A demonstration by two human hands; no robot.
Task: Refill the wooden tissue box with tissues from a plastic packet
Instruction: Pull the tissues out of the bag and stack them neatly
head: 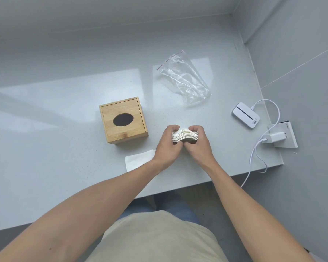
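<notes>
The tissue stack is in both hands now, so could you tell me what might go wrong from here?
1. The stack looks wavy and loosely squeezed between the left hand and right hand; sheets could slip or fan out.
2. The box appears closed, showing only its oval hole; forcing the stack through could crumple it.
3. A loose tissue lies under the left wrist and may get swept off the table.

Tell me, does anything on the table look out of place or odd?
One loose tissue lies flat on the table near the left hand, apart from the tissue stack both hands hold. The plastic packet lies empty and crumpled. Nothing looks spilled or damaged.
</notes>
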